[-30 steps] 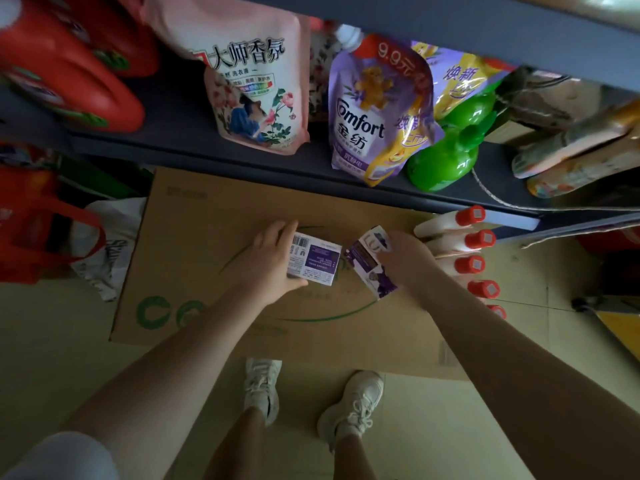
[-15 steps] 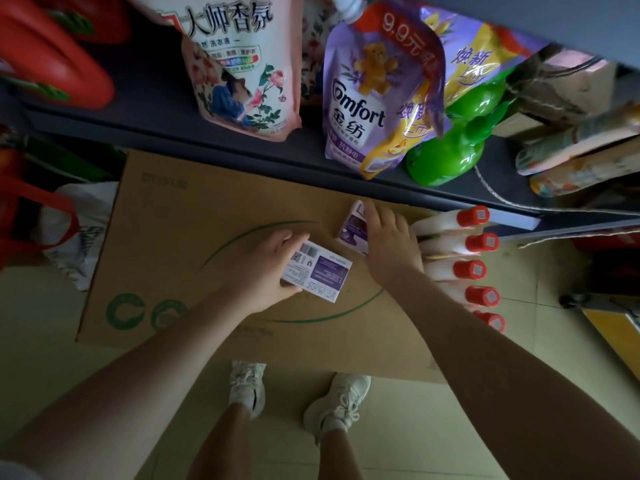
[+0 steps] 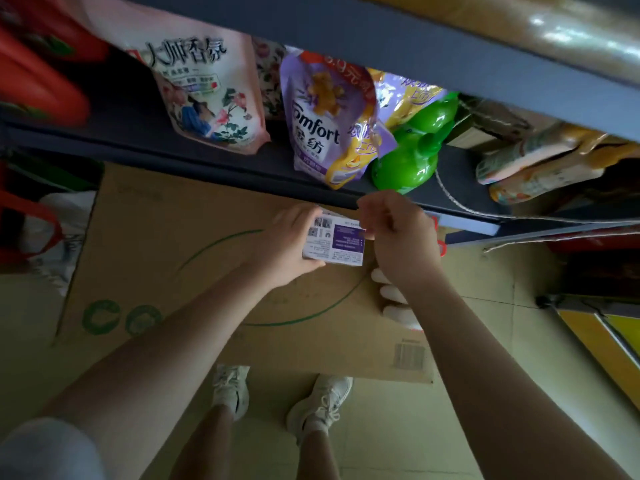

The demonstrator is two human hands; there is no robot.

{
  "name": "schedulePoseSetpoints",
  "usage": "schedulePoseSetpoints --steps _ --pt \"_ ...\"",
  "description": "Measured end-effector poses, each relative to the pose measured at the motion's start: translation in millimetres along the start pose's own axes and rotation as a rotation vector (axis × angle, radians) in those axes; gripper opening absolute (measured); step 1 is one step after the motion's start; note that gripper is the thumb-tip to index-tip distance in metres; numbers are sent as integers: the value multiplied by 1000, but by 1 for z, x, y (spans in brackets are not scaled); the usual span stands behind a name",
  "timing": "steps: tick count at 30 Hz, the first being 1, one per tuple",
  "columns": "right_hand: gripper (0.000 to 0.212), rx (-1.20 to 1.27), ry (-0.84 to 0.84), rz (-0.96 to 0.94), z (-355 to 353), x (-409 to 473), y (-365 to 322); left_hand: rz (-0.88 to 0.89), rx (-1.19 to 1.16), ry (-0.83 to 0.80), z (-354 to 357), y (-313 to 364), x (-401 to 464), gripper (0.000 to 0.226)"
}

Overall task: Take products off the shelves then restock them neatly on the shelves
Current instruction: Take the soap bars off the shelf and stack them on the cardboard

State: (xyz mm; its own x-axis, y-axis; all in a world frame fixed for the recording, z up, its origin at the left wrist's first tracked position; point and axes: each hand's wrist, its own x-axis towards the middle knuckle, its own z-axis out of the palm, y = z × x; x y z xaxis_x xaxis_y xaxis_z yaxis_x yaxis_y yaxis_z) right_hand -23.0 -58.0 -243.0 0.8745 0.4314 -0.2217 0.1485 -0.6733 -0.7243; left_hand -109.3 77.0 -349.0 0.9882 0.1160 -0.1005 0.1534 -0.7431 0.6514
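My left hand [image 3: 287, 244] grips a small white and purple box [image 3: 336, 242] by its left end, barcode side up, above the cardboard box [image 3: 156, 237]. A second box's edge seems to show just behind its top side. My right hand [image 3: 398, 237] is at the box's right end with curled fingers and pinches that end. Just beyond the hands is the dark shelf [image 3: 138, 133] with a purple Comfort pouch [image 3: 318, 126], a pink flowered pouch [image 3: 204, 91] and a green bottle [image 3: 412, 154].
White bottles [image 3: 394, 303] lie on the cardboard's right part, mostly hidden by my right wrist. A red jug [image 3: 38, 84] stands at the shelf's left, and flat pouches [image 3: 540, 164] lie at its right. A red bag [image 3: 24, 223] sits on the floor to the left.
My right hand has lifted off the cardboard, where it pressed on a second small box, and come to the right end of the box in my left hand. Both hands have risen toward the shelf.
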Motion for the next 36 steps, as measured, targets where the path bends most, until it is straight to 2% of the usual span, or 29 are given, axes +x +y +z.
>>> schedulePoseSetpoints --steps 4,8,12,17,19,20,22,24,26,28,30,32,34,36 --pt "28 32 -40 -64 -33 -3 -7 -58 -3 -23 9 0 24 78" --pt "28 28 -70 -163 -47 -4 0 -142 -105 -73 15 5 32 80" --pt "29 22 -68 -209 -55 -8 7 -141 -112 -107 20 8 28 81" --pt "26 49 -80 -248 -76 -16 -1 -218 -157 -170 7 24 13 104" --pt "25 61 -81 -280 -89 -19 -13 -183 -142 -118 -21 42 11 98" --pt "25 72 -77 -307 -97 -21 -21 -132 -126 -60 -40 54 11 87" --pt "26 91 -42 -395 -112 -21 -42 58 -35 118 -85 86 12 59" --pt "25 113 4 -463 -128 -16 -66 275 158 324 -129 117 14 44" --pt "25 152 77 -499 -143 -7 -88 430 357 487 -168 141 20 43" --pt "28 186 177 -518 -156 8 -105 462 526 592 -201 155 30 51" --pt "29 155 286 -526 -163 30 -115 375 663 570 -222 157 46 72" --pt "28 2 366 -535 -167 60 -118 277 752 446 -231 157 61 87" --pt "34 -181 352 -496 -171 97 -115 246 820 304 -232 156 75 82" --pt "47 -338 241 -422 -177 134 -111 274 826 243 -228 153 83 64"
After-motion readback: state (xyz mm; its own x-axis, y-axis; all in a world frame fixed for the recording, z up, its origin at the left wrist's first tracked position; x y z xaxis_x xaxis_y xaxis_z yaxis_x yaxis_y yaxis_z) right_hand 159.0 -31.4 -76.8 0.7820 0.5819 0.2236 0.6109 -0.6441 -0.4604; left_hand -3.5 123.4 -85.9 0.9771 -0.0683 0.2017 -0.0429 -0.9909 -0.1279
